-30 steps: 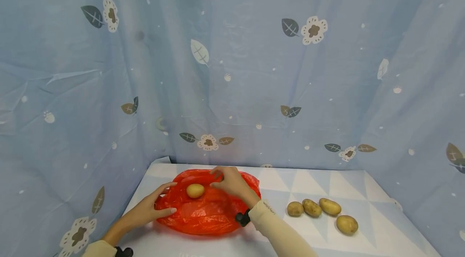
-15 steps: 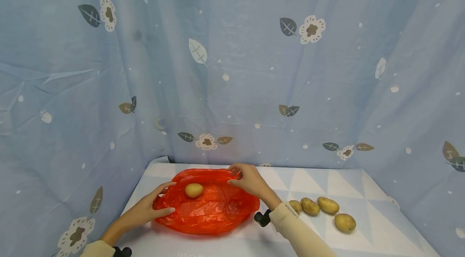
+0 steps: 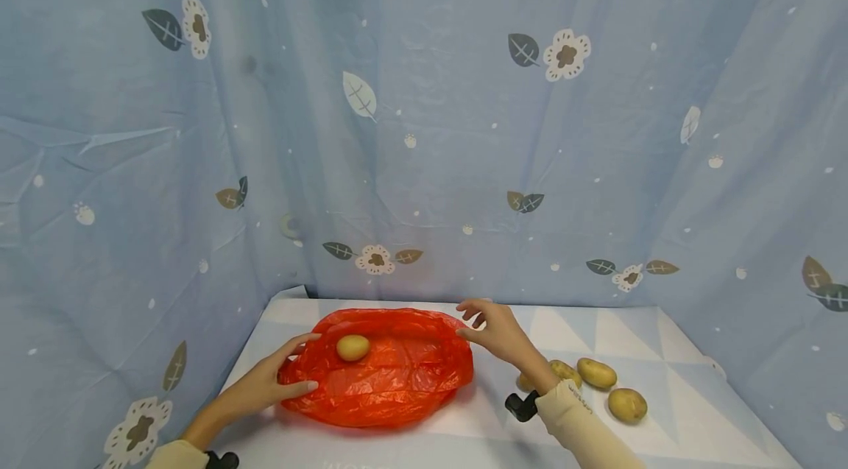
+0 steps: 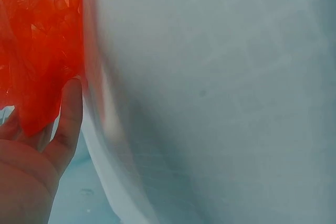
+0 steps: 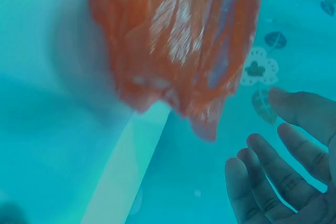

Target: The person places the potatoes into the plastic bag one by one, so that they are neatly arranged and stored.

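Note:
A red plastic bag [image 3: 404, 384] lies wide-mouthed on the table, with one potato [image 3: 353, 347] on it. My left hand [image 3: 263, 379] is at the bag's left end, fingers and thumb spread on either side. In the left wrist view, a finger of that hand touches the red plastic. My right hand [image 3: 497, 330] hovers just past the bag's right edge, fingers loosely bent and holding nothing. Its fingers appear apart from the bag in the right wrist view. To the right lie several loose potatoes [image 3: 596, 374], some partly covered by my right forearm.
The white table [image 3: 530, 447] has pale blue triangles on its cover. Blue floral curtains [image 3: 424, 160] hang behind it and at both sides. One larger potato [image 3: 627, 406] lies nearest the front of the loose group.
My right hand has moved right, from over the bag to beyond its right edge. The left hand, bag and potatoes look unchanged; the head view shifted slightly.

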Action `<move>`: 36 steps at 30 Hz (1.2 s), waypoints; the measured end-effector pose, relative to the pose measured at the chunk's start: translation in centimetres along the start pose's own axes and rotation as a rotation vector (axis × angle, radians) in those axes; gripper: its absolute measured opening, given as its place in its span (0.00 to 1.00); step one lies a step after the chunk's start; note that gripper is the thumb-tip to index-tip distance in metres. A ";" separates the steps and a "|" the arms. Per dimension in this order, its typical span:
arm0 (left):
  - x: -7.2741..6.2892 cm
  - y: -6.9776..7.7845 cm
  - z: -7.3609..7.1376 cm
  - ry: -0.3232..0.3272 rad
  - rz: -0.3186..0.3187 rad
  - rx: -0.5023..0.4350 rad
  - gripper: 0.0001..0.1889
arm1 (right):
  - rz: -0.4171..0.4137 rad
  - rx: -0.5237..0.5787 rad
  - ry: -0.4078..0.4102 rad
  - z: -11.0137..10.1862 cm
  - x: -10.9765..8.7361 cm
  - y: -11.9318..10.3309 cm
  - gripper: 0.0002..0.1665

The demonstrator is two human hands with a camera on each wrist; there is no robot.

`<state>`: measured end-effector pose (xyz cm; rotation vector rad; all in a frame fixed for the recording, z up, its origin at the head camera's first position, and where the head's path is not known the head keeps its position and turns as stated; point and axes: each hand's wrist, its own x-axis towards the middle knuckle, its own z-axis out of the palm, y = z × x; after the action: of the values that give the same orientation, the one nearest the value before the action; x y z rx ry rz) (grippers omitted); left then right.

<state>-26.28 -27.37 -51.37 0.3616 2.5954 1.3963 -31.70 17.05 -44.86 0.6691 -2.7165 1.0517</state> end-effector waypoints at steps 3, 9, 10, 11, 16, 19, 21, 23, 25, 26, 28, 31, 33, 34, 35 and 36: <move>0.0 0.0 0.0 0.004 0.000 0.008 0.42 | 0.030 -0.019 0.029 -0.8 -0.7 0.7 0.21; 0.0 0.2 -0.1 -0.005 -0.014 0.007 0.42 | 0.021 -0.044 0.072 -2.4 -2.0 1.5 0.21; -0.1 0.2 -0.2 -0.008 -0.015 0.001 0.43 | 0.019 -0.043 0.078 -2.7 -2.2 1.6 0.21; -0.1 0.2 -0.1 -0.007 -0.022 -0.003 0.42 | 0.022 -0.041 0.085 -2.9 -2.5 1.8 0.21; -0.1 0.2 -0.1 -0.005 -0.014 0.003 0.43 | 0.063 -0.051 0.115 -4.1 -3.9 2.8 0.23; -0.2 0.3 -0.1 -0.008 0.000 0.006 0.43 | 0.102 -0.072 0.120 -4.7 -4.8 3.4 0.24; -0.2 0.4 -0.1 -0.011 0.004 0.002 0.43 | 0.120 -0.085 0.123 -5.1 -5.5 3.9 0.24; -0.2 0.4 -0.1 -0.008 0.002 0.003 0.42 | 0.128 -0.092 0.131 -5.5 -6.1 4.3 0.24; -0.2 0.5 -0.1 -0.002 -0.001 0.003 0.41 | 0.122 -0.095 0.143 -5.9 -6.6 4.7 0.24; -0.2 0.5 -0.1 0.002 -0.004 0.004 0.41 | 0.120 -0.095 0.149 -6.1 -6.9 4.9 0.24; -0.2 0.5 0.0 0.007 -0.012 0.005 0.41 | 0.117 -0.094 0.160 -6.4 -7.5 5.3 0.24; -0.2 0.5 0.0 0.004 -0.022 0.009 0.41 | 0.132 -0.094 0.166 -7.0 -8.3 5.8 0.24; -0.3 0.6 0.1 0.002 -0.025 0.012 0.42 | 0.155 -0.099 0.170 -7.3 -9.0 6.2 0.24; -0.2 0.6 0.1 0.001 -0.027 0.012 0.41 | 0.169 -0.098 0.170 -7.5 -9.3 6.4 0.24; -0.2 0.6 0.1 0.000 -0.027 0.016 0.41 | 0.180 -0.103 0.168 -7.7 -9.6 6.7 0.24; -0.2 0.7 0.1 0.002 -0.028 0.017 0.41 | 0.192 -0.105 0.166 -7.9 -10.0 6.9 0.25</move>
<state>-25.95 -27.02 -50.86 0.3255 2.6046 1.3672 -26.11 30.37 -46.08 0.2950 -2.7075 0.9482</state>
